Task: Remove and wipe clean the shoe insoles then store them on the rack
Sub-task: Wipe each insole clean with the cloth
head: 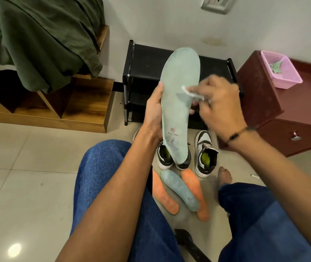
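My left hand [153,110] grips a pale green insole [179,76] upright by its left edge, toe end up. My right hand [221,103] pinches a small white wipe [188,92] and presses it against the insole's middle. On the floor between my knees lie a second pale green insole [179,190] and two orange insoles [165,195] [195,193]. Behind them stand two black-and-white sneakers [163,157] [205,154] with yellow-green lining showing inside. The black shoe rack [147,61] stands against the wall behind the held insole.
A maroon cabinet [283,103] with a pink basket [281,70] on top stands right of the rack. A wooden bed frame [86,103] draped with a green blanket is at left. My jeans-clad knees fill the bottom; my bare foot [225,175] rests near the right sneaker.
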A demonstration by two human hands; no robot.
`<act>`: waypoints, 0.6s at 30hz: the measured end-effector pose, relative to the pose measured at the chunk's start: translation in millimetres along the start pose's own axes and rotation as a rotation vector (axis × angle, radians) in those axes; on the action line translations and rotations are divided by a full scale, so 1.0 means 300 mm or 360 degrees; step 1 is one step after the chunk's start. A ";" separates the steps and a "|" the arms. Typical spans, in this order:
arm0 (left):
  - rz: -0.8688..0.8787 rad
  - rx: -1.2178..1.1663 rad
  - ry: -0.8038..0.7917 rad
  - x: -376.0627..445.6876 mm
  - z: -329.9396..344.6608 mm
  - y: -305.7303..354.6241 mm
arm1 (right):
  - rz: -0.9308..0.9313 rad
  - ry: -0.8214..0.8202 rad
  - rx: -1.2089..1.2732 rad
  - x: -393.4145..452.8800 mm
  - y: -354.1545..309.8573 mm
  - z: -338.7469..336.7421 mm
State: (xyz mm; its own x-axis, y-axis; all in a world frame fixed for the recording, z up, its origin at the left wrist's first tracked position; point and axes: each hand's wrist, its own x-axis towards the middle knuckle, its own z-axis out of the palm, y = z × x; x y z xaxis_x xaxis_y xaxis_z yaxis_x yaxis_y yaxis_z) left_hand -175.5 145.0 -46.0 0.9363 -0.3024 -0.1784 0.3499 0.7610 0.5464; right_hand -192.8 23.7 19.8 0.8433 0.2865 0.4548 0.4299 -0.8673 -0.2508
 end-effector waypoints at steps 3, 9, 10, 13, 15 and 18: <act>0.0049 0.0020 -0.0037 -0.001 0.018 0.002 | 0.0072 -0.0204 -0.0307 0.085 0.030 0.014; -0.0053 -0.0050 -0.0017 -0.020 -0.011 0.012 | -0.0129 -0.0148 -0.0226 0.009 0.020 0.109; -0.0074 -0.0037 -0.0024 -0.023 -0.014 0.011 | -0.0153 -0.0141 -0.0201 -0.014 0.020 0.111; -0.0122 -0.0081 -0.0088 -0.021 -0.021 0.011 | -0.0307 -0.0178 -0.0196 -0.079 0.011 0.115; -0.0136 -0.0101 -0.0137 -0.017 -0.027 0.017 | -0.0345 -0.0234 -0.0110 -0.107 0.002 0.115; -0.0135 -0.0036 -0.0071 -0.013 -0.027 0.021 | -0.0241 -0.0263 0.0216 -0.105 0.015 0.088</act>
State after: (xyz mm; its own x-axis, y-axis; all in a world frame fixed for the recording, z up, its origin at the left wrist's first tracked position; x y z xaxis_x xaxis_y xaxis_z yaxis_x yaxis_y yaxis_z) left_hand -176.6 155.8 -48.5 0.9013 -0.3911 -0.1861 0.4287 0.7442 0.5123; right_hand -208.9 21.5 -18.3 0.8024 0.4812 0.3529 0.5853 -0.7501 -0.3078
